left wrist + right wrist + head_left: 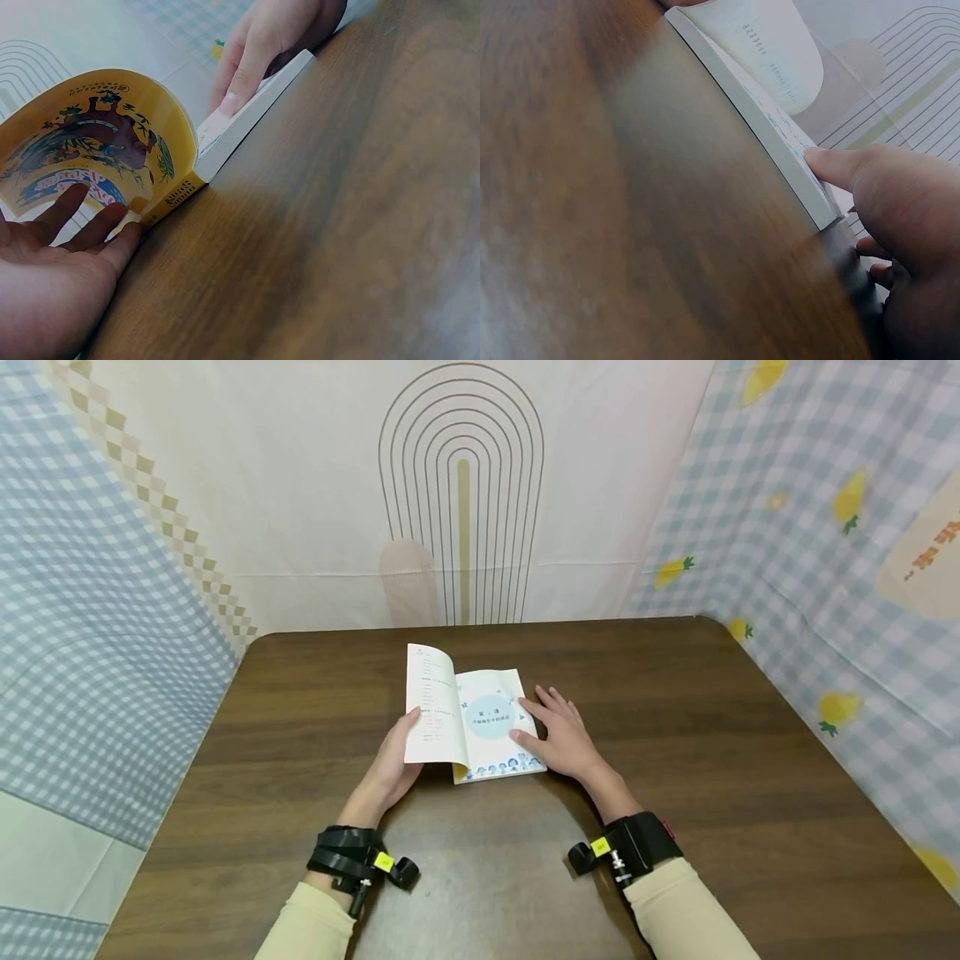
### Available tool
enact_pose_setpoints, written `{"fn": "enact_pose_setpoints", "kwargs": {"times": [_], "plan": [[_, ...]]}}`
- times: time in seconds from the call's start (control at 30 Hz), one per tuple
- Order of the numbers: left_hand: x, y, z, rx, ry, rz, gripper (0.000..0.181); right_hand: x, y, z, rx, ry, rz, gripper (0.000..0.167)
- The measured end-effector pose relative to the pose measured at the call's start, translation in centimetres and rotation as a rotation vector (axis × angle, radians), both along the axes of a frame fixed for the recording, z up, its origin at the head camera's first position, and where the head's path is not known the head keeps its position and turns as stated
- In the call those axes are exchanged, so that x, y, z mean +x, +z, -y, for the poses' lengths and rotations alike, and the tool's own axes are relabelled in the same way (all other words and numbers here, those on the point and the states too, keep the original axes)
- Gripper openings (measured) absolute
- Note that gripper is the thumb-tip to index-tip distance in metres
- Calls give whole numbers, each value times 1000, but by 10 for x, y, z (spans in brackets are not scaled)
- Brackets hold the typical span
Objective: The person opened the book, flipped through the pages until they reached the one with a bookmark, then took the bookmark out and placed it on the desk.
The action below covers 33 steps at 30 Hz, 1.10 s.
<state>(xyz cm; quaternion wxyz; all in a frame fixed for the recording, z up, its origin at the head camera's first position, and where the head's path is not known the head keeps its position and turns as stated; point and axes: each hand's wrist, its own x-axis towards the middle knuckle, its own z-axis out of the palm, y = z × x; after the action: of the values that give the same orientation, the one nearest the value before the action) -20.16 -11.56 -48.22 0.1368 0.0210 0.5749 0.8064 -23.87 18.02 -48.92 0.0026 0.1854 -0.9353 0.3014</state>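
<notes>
Book (472, 720) spread on the worktop (487, 877), I pinch its lifted cover (112, 135) in my left grip (392, 762); my right grip (562, 737), relaxed and uncurled, rests on the facing page (491, 747).

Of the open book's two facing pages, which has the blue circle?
Right page: lies nearly flat, touched by the right hand. The left page, held raised by the left hand, shows lines of print instead.
</notes>
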Motion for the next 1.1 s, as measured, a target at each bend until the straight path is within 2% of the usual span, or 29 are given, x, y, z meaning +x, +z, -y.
{"fn": "enact_pose_setpoints", "kwargs": {"times": [0.27,0.53,0.73,1.1], "plan": [[-1,0,-1,16,5,13,56,1,-1,-1,-13,10,-35,65],[0,0,-1,11,6,-7,58,0,0,-1,-74,45,-87,62],[-1,0,-1,24,8,4,55,1,1,1,-112,23,-63,62],[-1,-1,-1,16,11,-6,56,1,2,7,-215,-59,-12,74]]}}
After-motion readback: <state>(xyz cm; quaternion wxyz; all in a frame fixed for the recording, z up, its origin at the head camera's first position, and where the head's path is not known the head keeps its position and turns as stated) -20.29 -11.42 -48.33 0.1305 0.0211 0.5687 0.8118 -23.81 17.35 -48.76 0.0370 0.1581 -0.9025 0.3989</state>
